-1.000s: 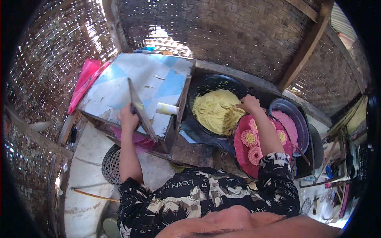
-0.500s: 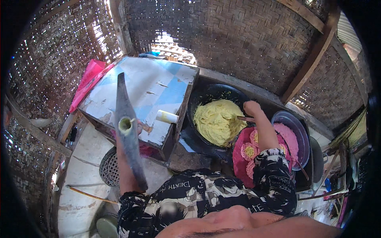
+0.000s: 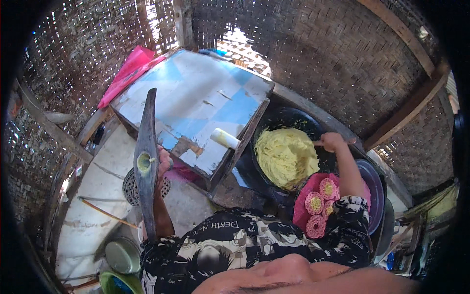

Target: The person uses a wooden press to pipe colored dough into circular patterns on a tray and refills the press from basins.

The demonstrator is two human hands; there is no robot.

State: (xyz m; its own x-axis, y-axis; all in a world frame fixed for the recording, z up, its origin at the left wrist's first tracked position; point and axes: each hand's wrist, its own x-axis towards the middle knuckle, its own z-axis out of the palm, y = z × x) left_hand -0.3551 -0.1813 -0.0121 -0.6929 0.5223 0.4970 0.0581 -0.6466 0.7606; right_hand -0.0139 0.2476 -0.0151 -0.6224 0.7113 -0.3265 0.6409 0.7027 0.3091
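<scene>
Head view: left hand (image 3: 164, 164) wrapped round the middle of a dark wooden bar (image 3: 146, 188), fingers mostly hidden behind it. Bar held up lengthwise in front of the left forearm, tapering at its upper end, with a round hole mid-length; pale yellow stuff in the hole and at its rim. It overlaps the near left part of the blue-and-white desk (image 3: 196, 88) in view; contact can't be told.

Right hand (image 3: 334, 142) closed in a fist on a wooden stick (image 3: 318, 143), one end poking out to its right, the other at the edge of the yellow dough (image 3: 284, 157). Dough heaped in a black bowl (image 3: 316, 125), right of the desk.

Pink rosettes (image 3: 315, 202), some with yellow centres, sit on a red-pink tray (image 3: 312, 183) just below the bowl, partly behind the right forearm. Purple-grey basin (image 3: 376, 196) farther right, pink mass (image 3: 366, 192) inside, partly covered by the arm.

White cylinder (image 3: 225, 137) lies on the desk near its right edge. Pink plastic bag (image 3: 134, 68) at the desk's left edge. Openwork basket (image 3: 129, 188) behind the bar, grey-green pot (image 3: 123, 256) lower left. Woven wall (image 3: 313, 59) behind.
</scene>
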